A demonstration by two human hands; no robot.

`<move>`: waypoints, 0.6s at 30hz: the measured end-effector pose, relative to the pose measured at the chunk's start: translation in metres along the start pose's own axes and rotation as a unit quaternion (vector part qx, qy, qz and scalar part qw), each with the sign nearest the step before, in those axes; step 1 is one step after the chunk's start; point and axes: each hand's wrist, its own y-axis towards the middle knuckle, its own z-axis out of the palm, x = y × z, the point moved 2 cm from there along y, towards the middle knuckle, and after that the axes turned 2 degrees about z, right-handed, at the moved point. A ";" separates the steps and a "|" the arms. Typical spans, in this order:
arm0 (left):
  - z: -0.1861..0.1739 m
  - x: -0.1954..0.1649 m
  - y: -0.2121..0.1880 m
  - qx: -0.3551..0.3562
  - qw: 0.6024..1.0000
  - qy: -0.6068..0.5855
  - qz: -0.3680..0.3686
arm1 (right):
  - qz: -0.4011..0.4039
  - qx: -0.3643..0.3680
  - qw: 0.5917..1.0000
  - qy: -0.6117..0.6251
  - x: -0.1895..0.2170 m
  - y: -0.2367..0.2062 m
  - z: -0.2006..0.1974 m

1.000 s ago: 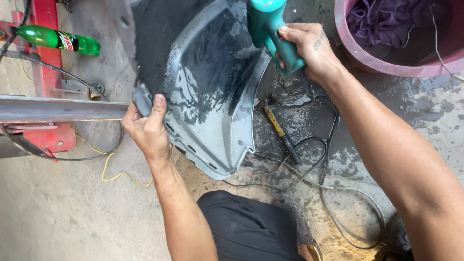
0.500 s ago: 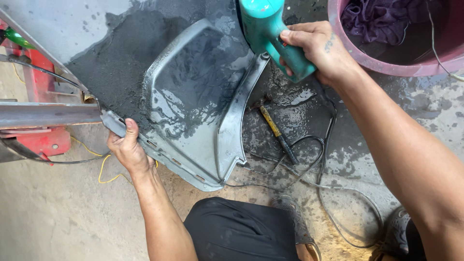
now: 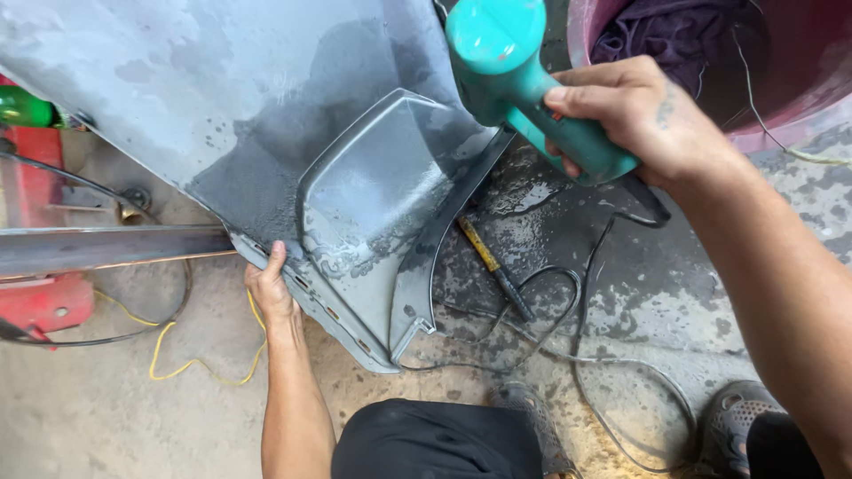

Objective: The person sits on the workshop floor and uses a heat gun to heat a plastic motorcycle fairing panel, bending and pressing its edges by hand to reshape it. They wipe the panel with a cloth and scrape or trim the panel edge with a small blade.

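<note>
The left hand (image 3: 269, 288) grips the lower edge of a grey panel (image 3: 266, 115), fingers curled under the rim and thumb on top. The panel lies tilted over the wet floor (image 3: 657, 302), its raised moulded part near the middle. The right hand (image 3: 639, 120) holds a teal tool (image 3: 519, 75) by the handle, fingers wrapped tight around it, its head just above the panel's right edge. A yellow-handled screwdriver (image 3: 493, 266) and black cables (image 3: 577, 328) lie on the floor below. A pink tub (image 3: 781, 124) stands at upper right.
</note>
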 end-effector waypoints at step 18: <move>0.002 0.087 -0.030 0.043 0.852 0.393 -0.342 | -0.044 -0.039 0.998 0.034 0.015 -0.059 -0.048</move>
